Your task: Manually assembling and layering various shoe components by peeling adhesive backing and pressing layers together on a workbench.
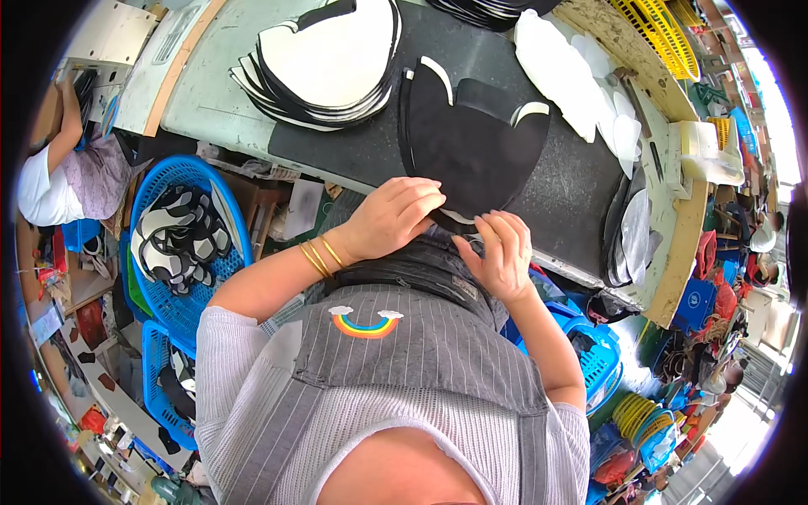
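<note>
A black flat cut piece [475, 143] with white strips at its two upper corners lies on the work table by its near edge. My left hand [394, 217] is closed, its curled fingers at the left part of the piece's near edge. My right hand [498, 252] holds the right part of that edge between thumb and fingers. A narrow white strip shows at the edge between my hands. Beyond my left hand rests a stack of white and black cut pieces [337, 63]. What lies under my fingertips is partly hidden.
White pieces [555, 71] and clear thin shapes [623, 130] lie on the table's right side, near a stack of dark pieces [624, 227]. Blue baskets [240, 206] of cut pieces stand at my left, a blue basket [599, 358] at my right. Another person [63, 181] sits at far left.
</note>
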Action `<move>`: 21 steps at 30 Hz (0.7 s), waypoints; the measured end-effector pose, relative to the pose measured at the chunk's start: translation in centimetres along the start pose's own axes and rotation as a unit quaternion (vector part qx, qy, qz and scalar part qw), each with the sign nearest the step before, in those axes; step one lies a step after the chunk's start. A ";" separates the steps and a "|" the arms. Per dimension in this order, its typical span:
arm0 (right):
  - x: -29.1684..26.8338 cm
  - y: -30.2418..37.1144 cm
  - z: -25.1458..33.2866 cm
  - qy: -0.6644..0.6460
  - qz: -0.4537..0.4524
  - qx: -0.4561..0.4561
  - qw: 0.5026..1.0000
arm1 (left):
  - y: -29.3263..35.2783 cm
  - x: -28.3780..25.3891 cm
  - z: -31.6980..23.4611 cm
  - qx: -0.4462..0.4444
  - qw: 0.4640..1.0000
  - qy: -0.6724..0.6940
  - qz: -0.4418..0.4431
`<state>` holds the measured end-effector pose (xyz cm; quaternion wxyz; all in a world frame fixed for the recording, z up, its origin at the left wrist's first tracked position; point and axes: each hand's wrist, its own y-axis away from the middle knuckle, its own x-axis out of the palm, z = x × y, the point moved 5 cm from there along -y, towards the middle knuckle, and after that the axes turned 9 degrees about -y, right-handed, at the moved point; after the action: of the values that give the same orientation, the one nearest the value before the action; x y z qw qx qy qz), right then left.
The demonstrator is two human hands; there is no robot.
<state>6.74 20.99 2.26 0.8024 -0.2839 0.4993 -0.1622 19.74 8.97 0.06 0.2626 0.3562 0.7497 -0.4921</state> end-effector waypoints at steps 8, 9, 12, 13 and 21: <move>0.9 -0.7 -0.6 -0.096 0.038 0.054 0.993 | -2.3 -1.1 0.1 -0.035 0.998 0.047 0.036; 0.8 -0.7 -0.6 -0.098 0.039 0.046 0.993 | -2.6 -0.8 0.1 -0.032 0.997 0.047 0.052; 0.6 -1.6 -0.6 -0.102 0.034 0.046 0.993 | -3.4 -1.3 0.1 -0.015 0.998 0.025 0.054; 0.5 -1.8 -0.7 -0.100 0.031 0.048 0.993 | -3.6 -1.3 0.1 0.000 0.998 0.013 0.060; 0.0 -2.5 -1.2 -0.105 0.030 0.061 0.992 | -4.7 -0.8 0.0 -0.002 0.999 0.022 0.042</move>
<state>5.76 18.67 3.43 0.8706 -0.2347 0.4098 -0.1381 16.45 7.55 3.25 0.2670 0.3978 0.7409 -0.4707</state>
